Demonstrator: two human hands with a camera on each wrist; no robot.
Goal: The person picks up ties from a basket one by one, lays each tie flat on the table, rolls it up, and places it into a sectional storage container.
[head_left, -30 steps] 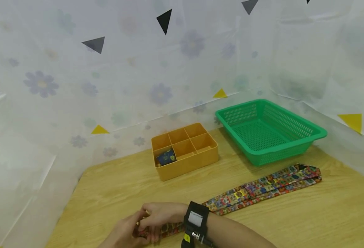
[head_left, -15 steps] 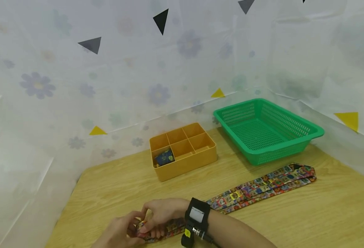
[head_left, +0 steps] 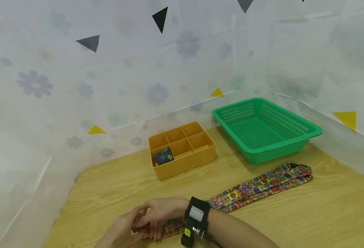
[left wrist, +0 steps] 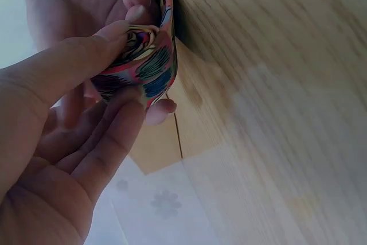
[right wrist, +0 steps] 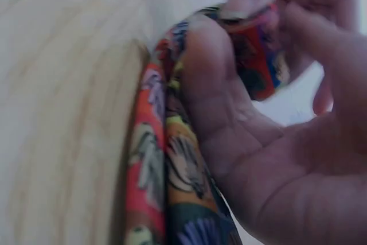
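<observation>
Head view: patterned necktie (head_left: 259,186) laid flat across wooden table (head_left: 293,220), wide end near green basket (head_left: 265,129), narrow end under both hands at near edge. Left hand (head_left: 120,230) and right hand (head_left: 160,213) close together over that narrow end. Black wrist device (head_left: 195,220) strapped on right forearm. Orange divided box (head_left: 182,150) behind, one small dark blue item (head_left: 164,156) in its front left compartment; remaining compartments apparently without contents.

Left wrist view: narrow end of necktie (left wrist: 146,55) curled into tight loop, pinched between thumb and fingers (left wrist: 74,55) of left hand, right-hand fingertips pressed to same curl from far side.

Right wrist view: fabric (right wrist: 166,164) doubled in two layers beneath right palm (right wrist: 275,170), rolled part held at fingertips. Both grips narrow, closed on cloth.

Handling assessment: light, soft, wholly limp; no stiffness to keep a shape unaided. Surface judged smooth and likely slippery, so curl prone to spring open or telescope sideways if pressure eased. Not fragile; creasing the only risk. Best hold judged at rolled core itself, thumb on one face, fingers on other, edges kept aligned; flat remainder best left lying on table rather than lifted.
</observation>
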